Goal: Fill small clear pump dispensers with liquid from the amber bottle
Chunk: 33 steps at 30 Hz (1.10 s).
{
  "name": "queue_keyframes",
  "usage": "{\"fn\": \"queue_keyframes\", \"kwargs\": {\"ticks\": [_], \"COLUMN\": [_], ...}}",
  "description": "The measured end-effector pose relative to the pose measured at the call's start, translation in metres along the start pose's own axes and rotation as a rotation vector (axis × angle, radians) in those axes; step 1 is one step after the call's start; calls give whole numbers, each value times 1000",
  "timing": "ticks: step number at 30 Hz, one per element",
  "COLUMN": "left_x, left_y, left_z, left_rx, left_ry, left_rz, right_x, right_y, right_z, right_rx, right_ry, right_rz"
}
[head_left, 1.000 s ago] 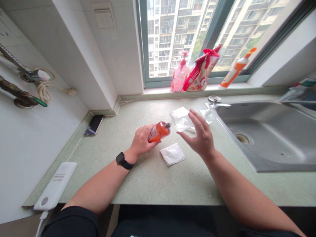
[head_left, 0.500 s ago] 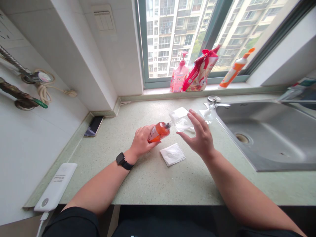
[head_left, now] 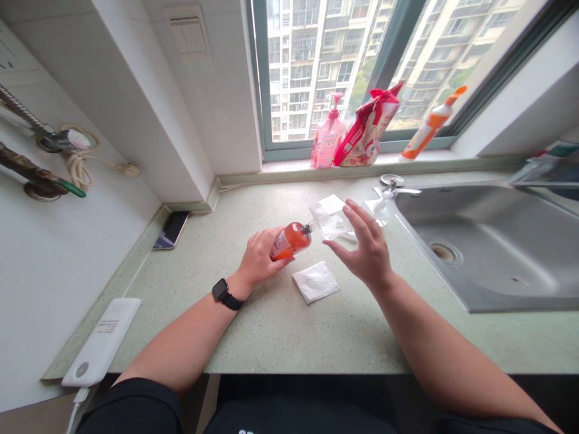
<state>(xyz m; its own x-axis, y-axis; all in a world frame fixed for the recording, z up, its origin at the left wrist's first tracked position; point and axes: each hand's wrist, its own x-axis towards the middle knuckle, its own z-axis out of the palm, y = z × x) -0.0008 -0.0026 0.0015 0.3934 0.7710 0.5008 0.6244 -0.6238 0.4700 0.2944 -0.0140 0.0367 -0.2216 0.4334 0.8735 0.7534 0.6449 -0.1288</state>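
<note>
Orange bottle [head_left: 295, 241] in curled left hand [head_left: 260, 256]; wide-spread right hand [head_left: 368, 250] holds clear bottle [head_left: 331, 222].

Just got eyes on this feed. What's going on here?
A person at a counter has both hands busy. The left hand holds an orange bottle, tilted, with its dark neck at the mouth of a clear container held in the right hand. I can't tell whether liquid is flowing. A folded white tissue lies on the counter just below them.
</note>
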Motion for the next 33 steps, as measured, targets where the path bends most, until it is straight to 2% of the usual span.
{"fn": "queue_keyframes", "kwargs": {"ticks": [33], "left_x": [0], "left_y": [0], "left_z": [1], "left_rx": [-14], "left_ry": [10], "left_rz": [13], "right_x": [1], "right_y": [-1], "right_z": [0], "right_rx": [0], "right_ry": [8], "right_rz": [-15]}}
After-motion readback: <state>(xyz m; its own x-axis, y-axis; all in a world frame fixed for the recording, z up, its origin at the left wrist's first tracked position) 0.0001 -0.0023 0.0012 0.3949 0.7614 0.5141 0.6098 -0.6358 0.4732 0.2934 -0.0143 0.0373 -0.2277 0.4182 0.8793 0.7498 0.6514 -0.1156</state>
